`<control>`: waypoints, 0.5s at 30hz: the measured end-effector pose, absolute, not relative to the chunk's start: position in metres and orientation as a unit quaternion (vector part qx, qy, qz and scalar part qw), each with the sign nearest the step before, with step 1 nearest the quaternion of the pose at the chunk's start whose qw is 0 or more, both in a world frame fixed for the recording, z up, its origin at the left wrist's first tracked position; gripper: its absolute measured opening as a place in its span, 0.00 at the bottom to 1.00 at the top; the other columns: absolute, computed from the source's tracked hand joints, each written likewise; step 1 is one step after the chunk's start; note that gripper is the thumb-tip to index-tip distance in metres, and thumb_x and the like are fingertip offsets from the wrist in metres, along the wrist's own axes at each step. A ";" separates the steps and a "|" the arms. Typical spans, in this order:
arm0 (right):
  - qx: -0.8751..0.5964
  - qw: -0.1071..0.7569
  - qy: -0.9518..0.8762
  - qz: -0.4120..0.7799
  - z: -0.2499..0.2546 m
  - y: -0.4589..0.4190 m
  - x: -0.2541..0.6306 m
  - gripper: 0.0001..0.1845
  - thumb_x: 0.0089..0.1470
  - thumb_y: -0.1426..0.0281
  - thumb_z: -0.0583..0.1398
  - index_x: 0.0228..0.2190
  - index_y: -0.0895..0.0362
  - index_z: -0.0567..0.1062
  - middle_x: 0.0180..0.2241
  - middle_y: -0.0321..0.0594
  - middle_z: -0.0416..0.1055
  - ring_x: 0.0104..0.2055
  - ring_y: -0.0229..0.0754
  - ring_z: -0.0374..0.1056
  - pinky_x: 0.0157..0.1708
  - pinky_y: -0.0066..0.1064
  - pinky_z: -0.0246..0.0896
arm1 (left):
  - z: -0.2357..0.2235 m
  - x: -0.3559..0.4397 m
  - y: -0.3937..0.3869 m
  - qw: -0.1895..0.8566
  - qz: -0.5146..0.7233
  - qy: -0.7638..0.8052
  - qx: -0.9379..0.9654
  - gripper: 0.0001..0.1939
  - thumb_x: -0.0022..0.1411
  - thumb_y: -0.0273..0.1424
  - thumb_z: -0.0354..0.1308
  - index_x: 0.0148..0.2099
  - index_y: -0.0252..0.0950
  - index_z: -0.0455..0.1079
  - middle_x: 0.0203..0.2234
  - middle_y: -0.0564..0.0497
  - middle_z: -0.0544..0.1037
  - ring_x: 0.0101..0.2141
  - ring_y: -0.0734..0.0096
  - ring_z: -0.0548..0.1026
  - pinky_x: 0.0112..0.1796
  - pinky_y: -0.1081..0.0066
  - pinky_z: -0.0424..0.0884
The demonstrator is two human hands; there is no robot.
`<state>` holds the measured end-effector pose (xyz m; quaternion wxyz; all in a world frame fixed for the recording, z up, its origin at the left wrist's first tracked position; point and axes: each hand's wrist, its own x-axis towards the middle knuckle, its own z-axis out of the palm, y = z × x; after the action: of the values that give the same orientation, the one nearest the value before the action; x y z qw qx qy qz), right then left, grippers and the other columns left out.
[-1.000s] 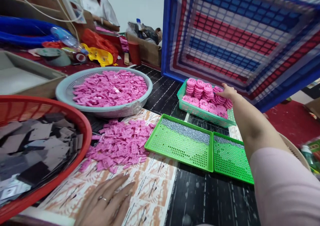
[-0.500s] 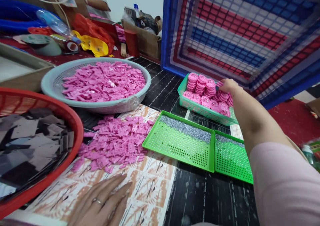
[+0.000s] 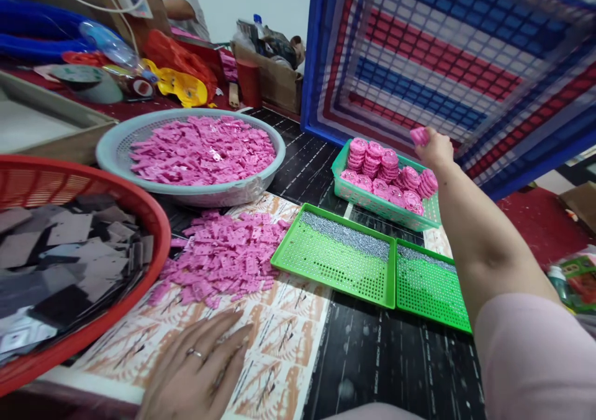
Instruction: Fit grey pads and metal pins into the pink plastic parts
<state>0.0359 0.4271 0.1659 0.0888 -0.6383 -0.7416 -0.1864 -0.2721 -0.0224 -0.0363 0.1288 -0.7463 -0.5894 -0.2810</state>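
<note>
My right hand (image 3: 436, 148) is closed on a pink plastic piece (image 3: 419, 136), raised just above the far right end of a teal basket (image 3: 372, 204). Stacks of round pink pieces (image 3: 389, 162) fill that basket. My left hand (image 3: 200, 367) lies flat with fingers stretched on the patterned sheet (image 3: 279, 339), a ring on one finger and nothing held. Just beyond it spreads a heap of small flat pink parts (image 3: 228, 259). Two green perforated trays (image 3: 335, 277) hold many tiny silvery pieces (image 3: 347, 235) along their far sides.
A pale blue colander (image 3: 261, 181) full of pink parts stands behind the heap. At left is a red basket (image 3: 161, 246) of dark flat plates. A large blue crate (image 3: 321, 54) leans up behind the teal basket. In the back left, a person's arm (image 3: 179, 8) shows.
My right hand has lifted up out of the teal basket with the pink piece. My left hand stays flat on the sheet; the view has shifted slightly.
</note>
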 end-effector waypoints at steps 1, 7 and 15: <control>-0.636 0.125 -0.738 -0.188 0.171 0.416 0.030 0.26 0.61 0.67 0.53 0.59 0.62 0.60 0.48 0.54 0.71 0.52 0.52 0.69 0.48 0.44 0.67 | -0.035 -0.271 -0.022 0.124 -0.284 -0.592 -0.744 0.12 0.66 0.33 0.50 0.48 0.41 0.72 0.46 0.46 0.77 0.45 0.57 0.75 0.51 0.55 0.64; -0.283 0.434 -0.852 0.079 0.148 0.264 -0.026 0.26 0.59 0.69 0.53 0.58 0.59 0.60 0.47 0.46 0.73 0.42 0.39 0.72 0.40 0.34 0.72 | -0.038 -0.267 -0.022 0.110 -0.313 -0.608 -0.721 0.12 0.64 0.30 0.53 0.49 0.39 0.72 0.48 0.43 0.75 0.47 0.55 0.74 0.53 0.51 0.65; 0.140 0.165 -0.976 0.036 0.035 0.091 -0.010 0.17 0.62 0.71 0.55 0.52 0.59 0.70 0.56 0.43 0.69 0.59 0.39 0.64 0.62 0.33 0.59 | -0.023 -0.258 -0.023 0.098 -0.343 -0.575 -0.736 0.14 0.64 0.27 0.53 0.52 0.37 0.71 0.52 0.42 0.72 0.54 0.52 0.69 0.54 0.50 0.65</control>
<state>-0.0102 0.0908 0.0348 0.1647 0.1398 -0.9757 0.0364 -0.2579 -0.0232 -0.0229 0.0984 -0.7364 -0.5749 -0.3427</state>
